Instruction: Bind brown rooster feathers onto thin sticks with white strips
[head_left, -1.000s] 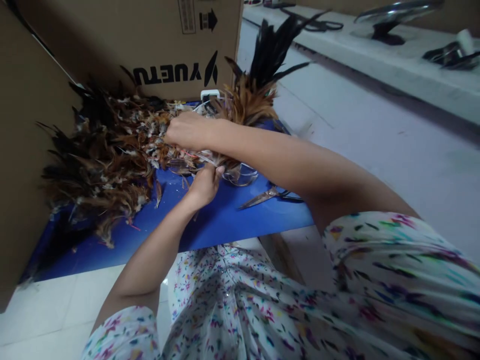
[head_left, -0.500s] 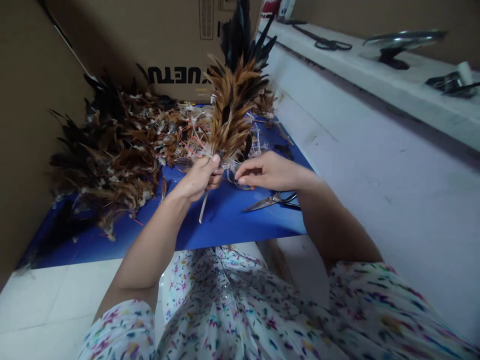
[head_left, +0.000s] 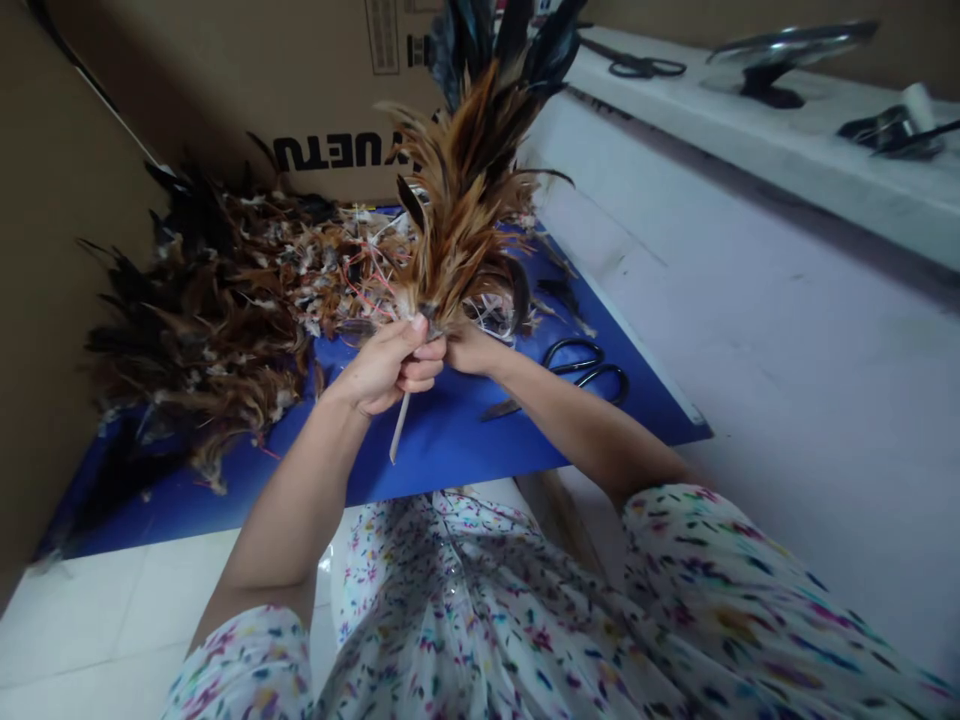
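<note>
My left hand (head_left: 401, 365) is closed round the base of a feather duster (head_left: 465, 210), thumb on top. Its brown feathers fan upward to dark tips, and a pale stick (head_left: 400, 428) juts out below my fist. Close behind the feathers' lower end is my right hand (head_left: 469, 348); its fingers are hidden there, so I cannot see what they do. Black-handled scissors (head_left: 581, 368) lie on the blue sheet (head_left: 465, 440), their blades partly covered by my right forearm.
A large heap of loose brown and black feathers (head_left: 210, 310) covers the left of the sheet. Cardboard (head_left: 330, 80) stands behind and at the left. On the right-hand ledge (head_left: 720, 100) rest another pair of scissors (head_left: 645, 66) and a pot lid (head_left: 787, 50). Pinkish strings lie among the feathers.
My right hand has moved left, from beside the duster's base to behind its lower feathers. The scissors' handles, hidden before by my right arm, now show. The view has shifted slightly.
</note>
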